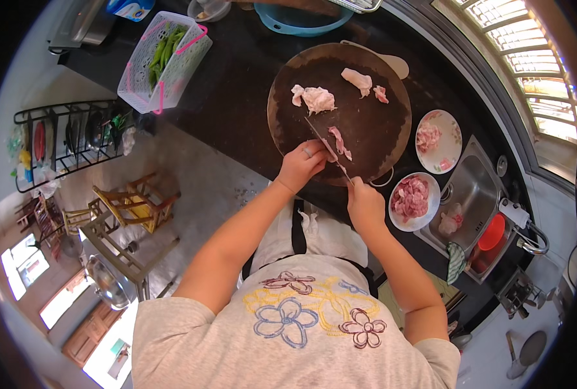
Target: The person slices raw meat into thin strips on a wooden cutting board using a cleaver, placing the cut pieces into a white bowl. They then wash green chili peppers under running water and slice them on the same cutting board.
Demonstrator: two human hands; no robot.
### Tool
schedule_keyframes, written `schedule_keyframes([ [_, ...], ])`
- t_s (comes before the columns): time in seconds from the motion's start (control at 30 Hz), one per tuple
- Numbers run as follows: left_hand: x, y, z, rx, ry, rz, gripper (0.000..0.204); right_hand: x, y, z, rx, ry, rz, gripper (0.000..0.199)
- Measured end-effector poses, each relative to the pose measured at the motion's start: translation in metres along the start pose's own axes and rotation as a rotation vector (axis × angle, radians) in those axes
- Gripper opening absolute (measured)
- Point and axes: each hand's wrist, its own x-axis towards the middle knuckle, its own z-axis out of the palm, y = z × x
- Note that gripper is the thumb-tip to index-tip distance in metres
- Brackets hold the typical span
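Observation:
Across the near part of a round, dark wooden chopping board slants a knife, its handle in my closed right hand. My left hand, with a ring on it, pinches a small piece of raw meat against the blade. Just right of the blade lies a thin strip of pink meat. Beyond the knife tip sits a pale lump of meat. Farther right on the board are a whitish piece and a small pink scrap.
Right of the board stand a bowl of sliced meat and a flowered plate with more meat. Beyond them is a steel sink with a red basin. A white basket of green vegetables and a blue basin stand toward the back.

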Motion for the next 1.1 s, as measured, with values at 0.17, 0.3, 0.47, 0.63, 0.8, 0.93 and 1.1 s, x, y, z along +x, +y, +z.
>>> schedule_keyframes([
  [0.17,0.007,-0.001,0.0,0.015,0.039,0.009,0.026,0.036,-0.014,0.019,0.039,0.086,-0.018,0.013],
  [0.3,0.006,-0.007,0.0,0.046,0.036,-0.036,0.026,0.04,-0.012,0.024,0.054,0.098,-0.035,0.013],
  [0.47,0.006,-0.009,0.0,0.03,-0.009,-0.012,0.028,-0.002,0.015,0.009,0.031,-0.001,0.022,0.013],
  [0.63,0.008,-0.003,0.0,0.01,0.039,0.011,0.025,0.034,-0.007,0.021,0.033,0.105,-0.05,0.016],
  [0.8,0.005,0.007,-0.011,0.022,0.027,-0.037,0.025,0.037,-0.012,0.024,0.064,0.171,-0.089,0.019],
  [0.93,0.005,0.005,-0.01,0.005,0.065,-0.069,0.024,0.039,-0.01,0.007,0.006,0.131,-0.101,0.018],
  [1.1,0.002,0.005,-0.007,0.014,0.102,-0.054,0.024,0.025,-0.01,-0.014,0.054,0.155,-0.074,0.018],
])
